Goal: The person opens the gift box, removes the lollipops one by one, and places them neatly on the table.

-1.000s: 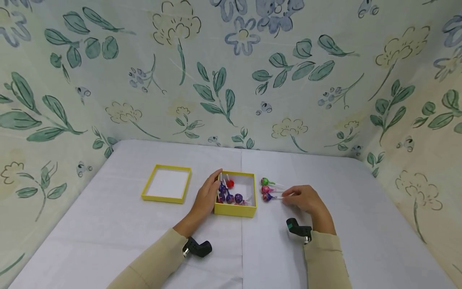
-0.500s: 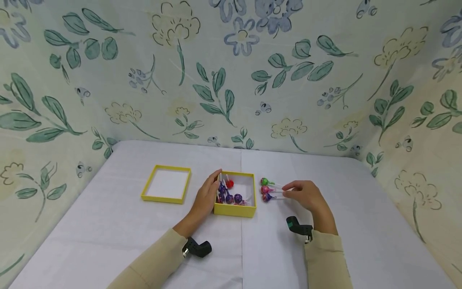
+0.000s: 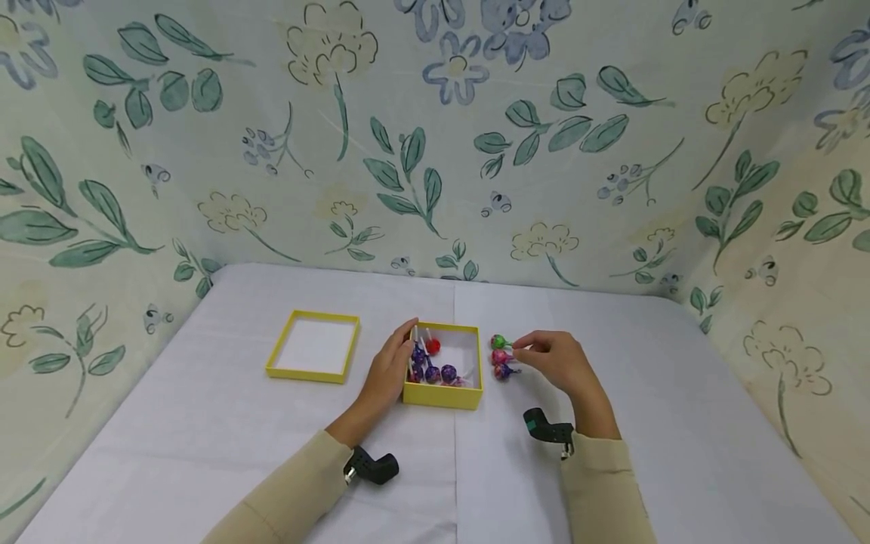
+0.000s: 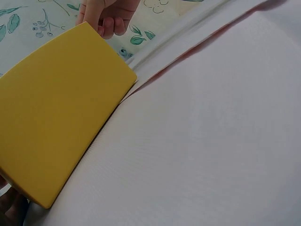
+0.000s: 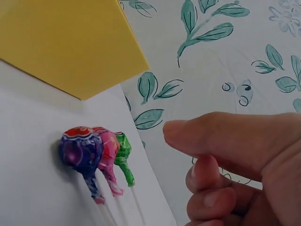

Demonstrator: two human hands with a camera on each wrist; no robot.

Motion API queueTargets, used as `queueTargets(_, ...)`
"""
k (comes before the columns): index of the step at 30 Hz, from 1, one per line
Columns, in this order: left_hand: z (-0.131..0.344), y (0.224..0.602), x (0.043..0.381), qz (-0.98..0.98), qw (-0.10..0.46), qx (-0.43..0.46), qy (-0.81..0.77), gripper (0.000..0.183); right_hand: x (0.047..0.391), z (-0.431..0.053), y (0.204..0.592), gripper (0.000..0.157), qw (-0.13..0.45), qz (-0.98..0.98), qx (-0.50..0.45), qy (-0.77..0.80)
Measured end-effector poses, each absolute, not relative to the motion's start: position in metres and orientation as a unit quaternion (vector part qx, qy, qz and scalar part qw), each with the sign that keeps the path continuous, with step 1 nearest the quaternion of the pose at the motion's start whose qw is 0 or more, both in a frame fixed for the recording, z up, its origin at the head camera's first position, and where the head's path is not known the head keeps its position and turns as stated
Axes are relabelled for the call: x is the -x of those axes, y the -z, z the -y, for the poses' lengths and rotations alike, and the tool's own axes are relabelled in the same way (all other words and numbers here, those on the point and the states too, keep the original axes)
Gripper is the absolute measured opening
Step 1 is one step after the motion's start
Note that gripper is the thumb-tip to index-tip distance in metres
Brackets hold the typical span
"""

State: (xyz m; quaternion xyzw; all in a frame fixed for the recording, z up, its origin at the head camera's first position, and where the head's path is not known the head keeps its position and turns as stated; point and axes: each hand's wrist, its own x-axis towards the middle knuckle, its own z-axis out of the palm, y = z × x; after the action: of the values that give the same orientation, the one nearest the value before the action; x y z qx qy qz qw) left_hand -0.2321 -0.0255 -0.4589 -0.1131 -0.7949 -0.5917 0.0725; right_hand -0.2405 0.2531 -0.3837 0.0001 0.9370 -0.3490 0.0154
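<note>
My left hand point(image 3: 386, 375) rests along the left side of a yellow box point(image 3: 443, 396), its fingers stretched toward the far left corner. Several purple lollipops point(image 3: 448, 373) and a red lollipop point(image 3: 433, 346) lie in the box. To its right, three wrapped lollipops sit in a row: green point(image 3: 498, 341), pink point(image 3: 499, 357) and dark blue point(image 3: 502, 371). Above their sticks hovers my right hand point(image 3: 559, 361), fingers loosely bent. In the right wrist view nothing is between its thumb and fingers point(image 5: 207, 197). The left wrist view shows mostly the box's yellow wall point(image 4: 70, 108).
A shallow yellow-rimmed lid point(image 3: 306, 375) with a white inside lies left of the box. A white cloth point(image 3: 381, 499) with a fold line covers the table. Flower-patterned fabric point(image 3: 435, 249) stands behind and at both sides.
My right hand has moved left and slightly away from me, from the stick ends to over the sticks near the green and pink heads. My left hand and the box stay put.
</note>
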Motion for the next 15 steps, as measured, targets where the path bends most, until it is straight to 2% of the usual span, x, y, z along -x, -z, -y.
queueTargets(15, 0.026, 0.458, 0.232, 0.794, 0.072, 0.112, 0.593, 0.044, 0.232, -0.239, 0.369, 0.017, 0.049, -0.925, 0.081, 0.368)
